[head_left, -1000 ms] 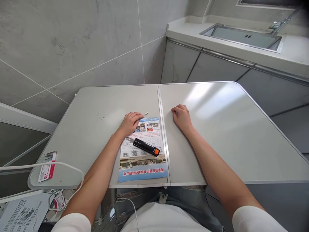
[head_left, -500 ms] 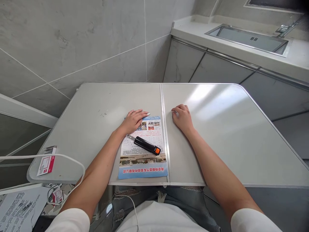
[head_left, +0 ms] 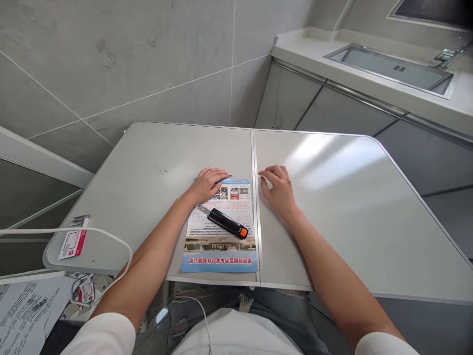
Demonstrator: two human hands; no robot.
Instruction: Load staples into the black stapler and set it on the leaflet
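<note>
My left hand (head_left: 210,185) lies flat over the upper left corner of a printed sheet (head_left: 218,266), fingers stretched to the right. A small dark thin thing (head_left: 229,175) shows at its fingertips. Across the middle of the sheet rests a black tool (head_left: 226,223) with an orange end at the right and a metal tip at the left. My right hand (head_left: 278,190) is on the table just right of the seam, fingers curled and thumb near the index fingertip; whatever it pinches, if anything, is too small to make out.
The pale table (head_left: 332,222) has a metal seam down its middle. A red and white card packet (head_left: 74,242) lies at its left end, crossed by a white cable (head_left: 107,234). Papers (head_left: 31,308) sit below left. Beyond the table are a grey wall and a sink (head_left: 391,66).
The view has shifted slightly. My right hand has moved a little left toward the seam, its index finger reaching further out. My left hand stays on the sheet; the black tool lies as before.
</note>
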